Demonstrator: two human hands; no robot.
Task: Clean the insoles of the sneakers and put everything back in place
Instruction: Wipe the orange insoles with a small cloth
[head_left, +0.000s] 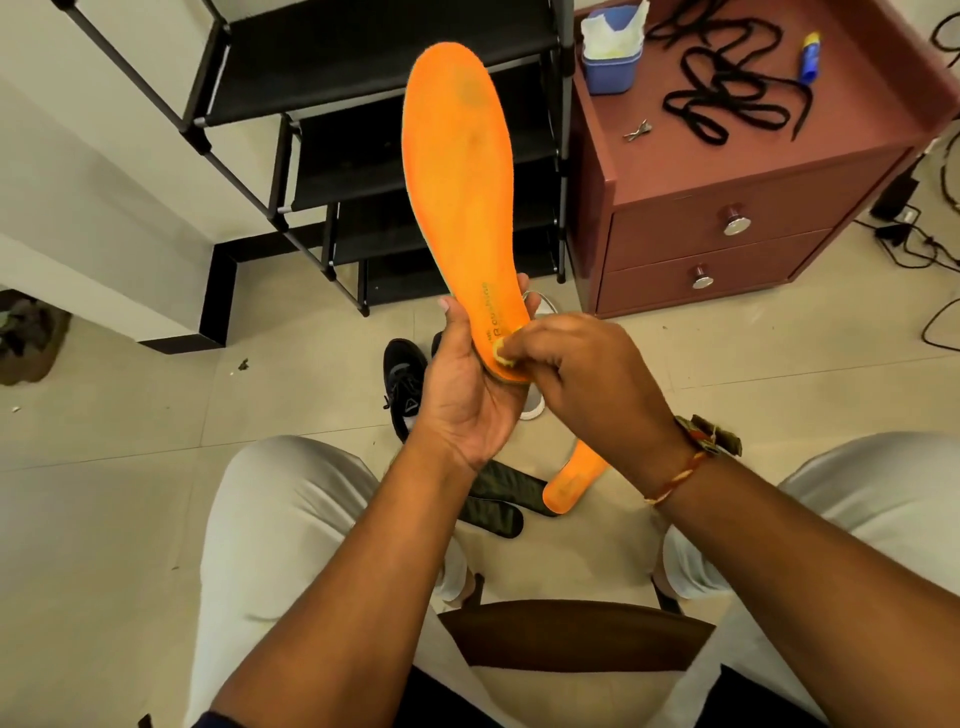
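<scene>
Head view: left hand (467, 400) grips orange insole (457, 171) by the heel; right hand (587, 379) pinches small wad (503, 354) against it; unsupported toe may flop if scrubbed hard.

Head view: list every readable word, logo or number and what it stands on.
"cushion", roughly, blurred: heel end of the held insole.
Sneaker: tongue logo, no letters legible.
Tube: label too small to read.

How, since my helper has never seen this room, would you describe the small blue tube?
Find the reddish two-drawer cabinet beside the black rack. On its top, right of the tangled black laces, lies the tube: slim, blue, yellow-tipped, unlike the squat blue tub.
</scene>
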